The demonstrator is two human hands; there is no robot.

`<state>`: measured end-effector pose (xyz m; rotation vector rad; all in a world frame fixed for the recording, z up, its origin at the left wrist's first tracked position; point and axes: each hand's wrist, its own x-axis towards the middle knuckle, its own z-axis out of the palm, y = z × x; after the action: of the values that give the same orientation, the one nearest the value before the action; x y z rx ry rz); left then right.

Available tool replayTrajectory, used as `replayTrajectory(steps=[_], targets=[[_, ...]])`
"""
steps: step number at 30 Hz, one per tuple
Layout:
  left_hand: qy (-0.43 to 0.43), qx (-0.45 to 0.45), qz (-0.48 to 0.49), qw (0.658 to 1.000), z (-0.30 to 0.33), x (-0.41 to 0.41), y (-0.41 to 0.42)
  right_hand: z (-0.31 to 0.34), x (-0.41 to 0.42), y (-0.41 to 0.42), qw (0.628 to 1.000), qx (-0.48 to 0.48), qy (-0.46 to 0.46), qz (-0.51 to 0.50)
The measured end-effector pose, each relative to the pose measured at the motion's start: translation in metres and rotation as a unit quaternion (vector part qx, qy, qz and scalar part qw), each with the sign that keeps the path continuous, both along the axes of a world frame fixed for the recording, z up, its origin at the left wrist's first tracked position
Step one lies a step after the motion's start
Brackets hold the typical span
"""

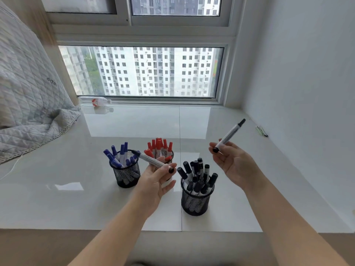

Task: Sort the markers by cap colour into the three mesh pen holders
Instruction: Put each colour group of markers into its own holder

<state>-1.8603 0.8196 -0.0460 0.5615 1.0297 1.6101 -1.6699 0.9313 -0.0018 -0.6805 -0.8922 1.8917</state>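
Three black mesh holders stand on the white sill. The left holder [126, 174] carries blue-capped markers [118, 154], the far middle holder [169, 159] red-capped ones [158, 145], and the near right holder [195, 202] black-capped ones [197, 175]. My left hand [157, 180] is raised in front of the red holder and pinches a black-capped marker [151, 160] that lies almost level, cap toward the blue holder. My right hand [233, 164] is above and right of the black holder, holding a second black-capped marker [229, 135] that slants up to the right.
A grey quilted blanket [28, 112] hangs over the sill's left side. A plastic bottle [96, 101] lies by the window frame at the back. A few thin pens [261, 130] lie against the right wall. The sill's front edge [182, 231] runs just behind my forearms.
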Motion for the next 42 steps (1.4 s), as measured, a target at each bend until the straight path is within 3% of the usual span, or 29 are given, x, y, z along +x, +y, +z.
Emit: replayTrajectory(steps=[6,12,15,19,29,36,42], targets=[[0.248,0.0,0.051,0.967,-0.002,0.004,0.0,-0.013,-0.002,-0.005,0.956,0.109,-0.265,-0.06],[0.324,0.006,0.081,0.943,-0.007,0.008,-0.003,-0.025,0.001,-0.016,0.87,0.215,-0.431,-0.106],[0.359,0.0,0.087,0.929,-0.011,0.009,-0.002,-0.03,-0.001,-0.021,0.823,0.262,-0.501,-0.063],[0.386,-0.005,0.072,0.919,-0.014,0.012,0.0,-0.032,-0.002,-0.023,0.824,0.266,-0.495,-0.071],[0.459,0.008,0.075,0.885,-0.015,0.011,0.009,-0.031,-0.002,-0.028,0.777,0.38,-0.483,-0.139],[0.519,0.025,0.075,0.851,-0.005,0.008,0.007,-0.039,-0.008,-0.037,0.766,0.383,-0.49,-0.165],[0.518,0.046,0.067,0.851,-0.005,0.007,0.004,-0.045,-0.009,-0.04,0.764,0.369,-0.502,-0.168]])
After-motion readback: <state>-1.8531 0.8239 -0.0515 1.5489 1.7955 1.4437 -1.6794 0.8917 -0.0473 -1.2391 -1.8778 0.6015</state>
